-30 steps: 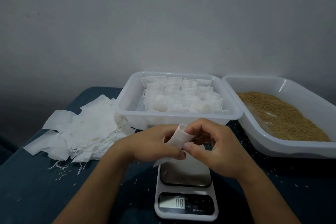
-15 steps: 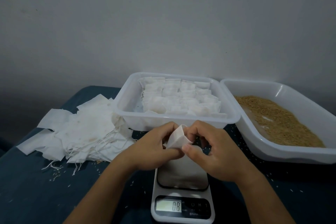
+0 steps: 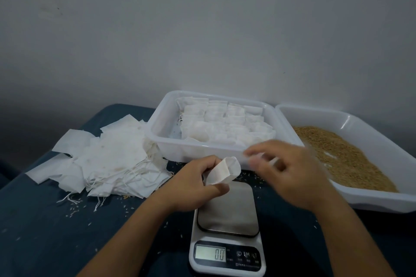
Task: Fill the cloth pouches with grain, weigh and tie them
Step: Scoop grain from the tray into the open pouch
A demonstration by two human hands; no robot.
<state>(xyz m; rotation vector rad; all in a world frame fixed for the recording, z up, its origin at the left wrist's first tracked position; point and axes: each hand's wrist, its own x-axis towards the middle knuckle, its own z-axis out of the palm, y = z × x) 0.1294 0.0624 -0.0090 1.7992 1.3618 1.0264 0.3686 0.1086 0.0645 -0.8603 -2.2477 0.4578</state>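
**Open pouch held over the scale**

A small white cloth pouch [image 3: 221, 172] with its mouth spread open is pinched in the left hand [image 3: 198, 183], thumb and fingers curled around its lower part, just above the steel platform of the white digital kitchen scale [image 3: 227, 229]. The scale's display reads 0.0. The right hand [image 3: 290, 173] hovers to the right of the pouch, apart from it, over the gap between scale and trays; it is motion-blurred, fingers loosely spread, and whether it holds anything cannot be told. Behind the hands sits a translucent white plastic tub [image 3: 166, 123] packed with rows of filled white pouches [image 3: 225, 123]. To its right, touching it, a shallow white plastic tray [image 3: 369, 198] holds a bed of golden-brown grain [image 3: 342, 157]. On the left lies a loose heap of flat white empty pouches with drawstrings [image 3: 101, 159], spread on the dark blue tabletop [image 3: 45, 231], which is sprinkled with stray grains
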